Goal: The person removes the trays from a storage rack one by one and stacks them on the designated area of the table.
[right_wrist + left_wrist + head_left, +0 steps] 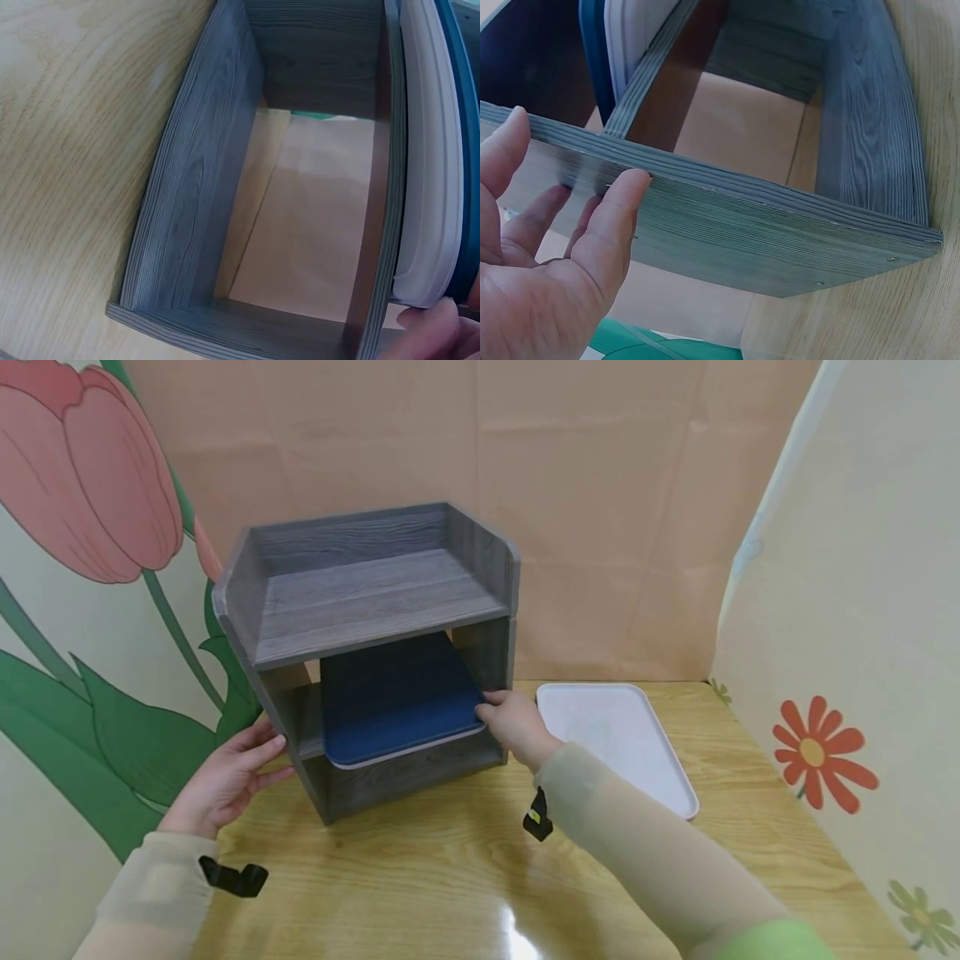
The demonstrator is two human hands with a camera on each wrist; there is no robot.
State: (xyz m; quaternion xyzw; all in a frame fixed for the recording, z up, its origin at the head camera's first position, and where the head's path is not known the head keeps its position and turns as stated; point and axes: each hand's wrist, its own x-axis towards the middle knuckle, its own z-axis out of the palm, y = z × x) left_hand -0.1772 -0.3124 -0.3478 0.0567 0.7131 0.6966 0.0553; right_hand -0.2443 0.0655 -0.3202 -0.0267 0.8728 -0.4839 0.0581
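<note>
A grey wood-grain shelf unit [375,593] stands on the table. On its middle board lies a blue tray [397,710], its front edge jutting out a little. A white tray-shaped layer [429,172] shows directly beneath the blue in the right wrist view. My right hand [517,725] pinches the tray's front right corner, thumb and fingers on the rim. At the unit's left side is my left hand [232,777]. In the left wrist view its extended fingers [619,210] lie against the outer face of the side panel [780,232].
A white tray [615,743] lies on the wooden table [420,868], right of the unit. Behind stands a wall covered in peach paper [600,527]. Side walls painted with a tulip [112,468] and a red flower [817,752] bound the table.
</note>
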